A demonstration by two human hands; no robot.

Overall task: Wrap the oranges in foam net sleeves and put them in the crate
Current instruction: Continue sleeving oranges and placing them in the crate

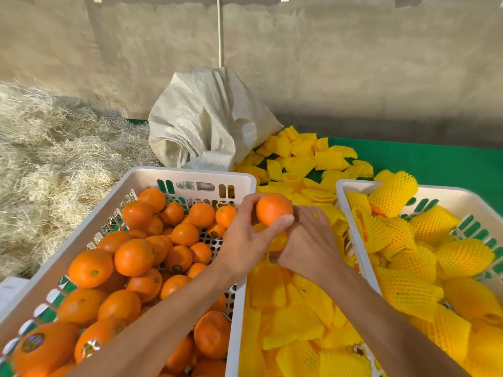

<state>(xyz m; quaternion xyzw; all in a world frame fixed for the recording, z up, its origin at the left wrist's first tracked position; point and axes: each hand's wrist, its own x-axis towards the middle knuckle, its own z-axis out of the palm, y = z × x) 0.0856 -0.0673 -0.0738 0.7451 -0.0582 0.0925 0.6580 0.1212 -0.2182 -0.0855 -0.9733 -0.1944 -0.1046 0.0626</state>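
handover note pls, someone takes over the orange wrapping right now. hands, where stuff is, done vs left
Left hand: grip on one bare orange, held up between the two crates.
Right hand: fingers curled on a yellow foam sleeve just under that orange; the fruit is not in the sleeve yet.
Left crate: piled with unwrapped oranges.
Right crate: already holds many wrapped oranges.
Loose sleeves: heaped between the crates and on the green table behind.
Left to do: sleeve this orange, set it in the right crate, then work through the left crate.
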